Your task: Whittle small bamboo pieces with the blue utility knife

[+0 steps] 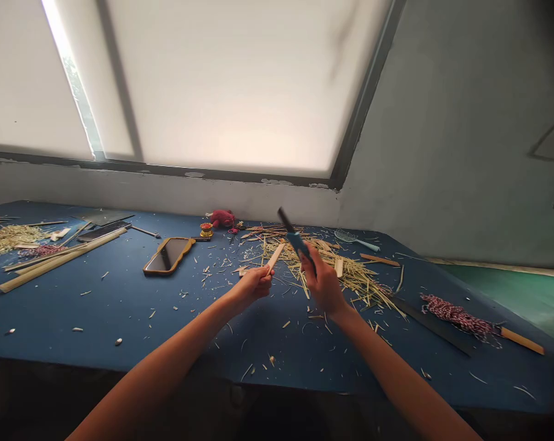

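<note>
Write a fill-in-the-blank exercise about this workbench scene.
1. The right hand holds a knife with a ____ handle.
2. The left hand grips a pale strip, and the phone lies flat on the table to the ____ of it.
3. The twine near the table's right end is red and ____.
Missing words: blue; left; white.

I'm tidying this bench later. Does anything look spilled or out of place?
Yes. Bamboo shavings litter the blue table around the left hand holding a strip and the right hand holding a knife; a phone lies among them.
</note>
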### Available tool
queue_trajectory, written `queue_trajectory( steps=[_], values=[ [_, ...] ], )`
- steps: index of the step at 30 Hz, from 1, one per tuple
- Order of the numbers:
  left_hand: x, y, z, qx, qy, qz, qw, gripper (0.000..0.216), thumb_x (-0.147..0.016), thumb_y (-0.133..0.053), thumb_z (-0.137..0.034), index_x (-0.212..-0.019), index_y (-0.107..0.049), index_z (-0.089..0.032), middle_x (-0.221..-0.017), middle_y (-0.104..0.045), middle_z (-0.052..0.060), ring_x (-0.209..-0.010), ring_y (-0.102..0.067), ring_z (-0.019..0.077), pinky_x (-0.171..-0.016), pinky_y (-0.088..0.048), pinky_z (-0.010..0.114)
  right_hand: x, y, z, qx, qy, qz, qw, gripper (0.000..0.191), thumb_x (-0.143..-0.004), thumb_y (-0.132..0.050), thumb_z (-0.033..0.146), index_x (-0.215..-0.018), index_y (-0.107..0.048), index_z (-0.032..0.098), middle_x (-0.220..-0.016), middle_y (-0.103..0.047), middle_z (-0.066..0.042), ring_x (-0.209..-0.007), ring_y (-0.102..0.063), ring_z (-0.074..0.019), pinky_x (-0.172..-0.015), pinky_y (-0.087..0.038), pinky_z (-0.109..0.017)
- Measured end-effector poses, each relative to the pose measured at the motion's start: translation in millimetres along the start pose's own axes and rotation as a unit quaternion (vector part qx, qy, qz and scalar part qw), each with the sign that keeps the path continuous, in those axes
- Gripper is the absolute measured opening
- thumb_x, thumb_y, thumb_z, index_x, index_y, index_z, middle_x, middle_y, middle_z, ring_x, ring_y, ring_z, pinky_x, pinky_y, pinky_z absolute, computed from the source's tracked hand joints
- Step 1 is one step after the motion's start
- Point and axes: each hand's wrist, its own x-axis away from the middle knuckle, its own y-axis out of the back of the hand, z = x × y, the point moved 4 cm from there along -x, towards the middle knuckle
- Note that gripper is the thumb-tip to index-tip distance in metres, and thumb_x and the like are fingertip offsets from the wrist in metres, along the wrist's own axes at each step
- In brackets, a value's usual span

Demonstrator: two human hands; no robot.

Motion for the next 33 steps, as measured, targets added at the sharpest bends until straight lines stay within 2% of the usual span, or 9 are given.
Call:
queue_trajectory(
  steps=[4, 7, 11, 15, 17, 20, 24, 30, 33],
  values=[
    [-1, -1, -2, -0.010, -0.010, -0.002, 1.000, 0.026, -0.088, -0.052, -0.037, -0.078, -0.051, -0.013, -0.052, -0.024, -0.009, -0.041, -0.016, 0.0033, -0.041, -0.016, 0.017, -3, -5, -2, -0.003, -0.034, 0.065, 0.997, 0.042, -0.094, -0.033, 0.047, -0.123, -0.051, 0.022, -0.070, -0.064, -0.003, -0.056, -0.058, -0.0179, -0.053, -0.040, -0.028],
    [-2, 3, 0, -0.019, -0.007, -0.050, 0.999, 0.025, -0.087, -0.054, -0.036, -0.077, -0.051, -0.013, -0.054, -0.030, -0.008, -0.041, -0.021, 0.0026, -0.041, -0.017, 0.017, -2, -11, -3, -0.146, -0.071, 0.059, 0.985, 0.035, -0.093, -0.036, 0.050, -0.108, -0.050, 0.022, -0.076, -0.063, -0.002, -0.060, -0.058, -0.0160, -0.058, -0.044, -0.028],
    [-3, 6, 1, -0.025, -0.019, -0.078, 0.996, 0.021, -0.083, -0.061, -0.032, -0.084, -0.055, -0.012, -0.072, -0.050, -0.001, -0.052, -0.041, 0.0028, -0.047, -0.029, 0.015, 0, -22, -5, -0.379, -0.136, 0.035, 0.915, 0.032, -0.089, -0.042, 0.054, -0.097, -0.043, 0.023, -0.088, -0.061, -0.003, -0.067, -0.059, -0.0138, -0.068, -0.050, -0.030],
    [-4, 8, 2, -0.046, -0.041, -0.087, 0.994, 0.022, -0.080, -0.065, -0.031, -0.088, -0.057, -0.011, -0.077, -0.052, 0.001, -0.058, -0.044, 0.0034, -0.051, -0.033, 0.016, 4, -28, -10, -0.440, -0.207, 0.065, 0.872, 0.037, -0.084, -0.045, 0.061, -0.088, -0.040, 0.024, -0.075, -0.056, 0.002, -0.054, -0.052, -0.0105, -0.054, -0.046, -0.026],
    [-5, 10, 0, -0.061, -0.057, -0.092, 0.992, 0.024, -0.080, -0.065, -0.034, -0.087, -0.058, -0.012, -0.072, -0.049, -0.001, -0.053, -0.039, 0.0029, -0.048, -0.028, 0.016, 5, -28, -12, -0.418, -0.212, 0.081, 0.880, 0.039, -0.081, -0.052, 0.061, -0.084, -0.040, 0.024, -0.060, -0.048, 0.007, -0.045, -0.043, -0.0093, -0.046, -0.040, -0.023],
    [-5, 13, 0, -0.074, -0.059, -0.103, 0.990, 0.031, -0.082, -0.060, -0.043, -0.084, -0.057, -0.013, -0.066, -0.042, -0.004, -0.047, -0.028, 0.0030, -0.043, -0.021, 0.018, 6, -24, -15, -0.331, -0.173, 0.082, 0.924, 0.035, -0.080, -0.055, 0.056, -0.084, -0.043, 0.024, -0.051, -0.042, 0.009, -0.043, -0.041, -0.0101, -0.046, -0.038, -0.024],
    [-2, 11, -2, -0.095, -0.059, -0.097, 0.989, 0.035, -0.080, -0.061, -0.047, -0.085, -0.058, -0.013, -0.070, -0.045, -0.002, -0.051, -0.033, 0.0038, -0.046, -0.025, 0.017, 7, -21, -15, -0.198, -0.101, 0.041, 0.974, 0.030, -0.085, -0.049, 0.052, -0.091, -0.048, 0.022, -0.074, -0.058, 0.000, -0.062, -0.054, -0.0151, -0.060, -0.045, -0.029],
    [2, 9, -7, -0.120, -0.083, -0.100, 0.984, 0.037, -0.080, -0.062, -0.047, -0.103, -0.058, -0.019, -0.094, -0.059, 0.004, -0.080, -0.054, 0.0082, -0.066, -0.038, 0.017, 4, -18, -14, -0.057, -0.043, 0.021, 0.997, 0.028, -0.087, -0.045, 0.050, -0.089, -0.050, 0.022, -0.075, -0.059, -0.002, -0.066, -0.057, -0.0185, -0.062, -0.043, -0.030],
    [-1, 13, -5, -0.091, -0.089, -0.104, 0.986, 0.038, -0.077, -0.066, -0.047, -0.101, -0.056, -0.018, -0.101, -0.060, 0.005, -0.088, -0.056, 0.0101, -0.076, -0.041, 0.020, -10, 2, -39, 0.016, -0.102, 0.007, 0.995, 0.030, -0.086, -0.046, 0.049, -0.089, -0.053, 0.020, -0.076, -0.062, -0.004, -0.066, -0.059, -0.0183, -0.058, -0.042, -0.028]
  ],
)
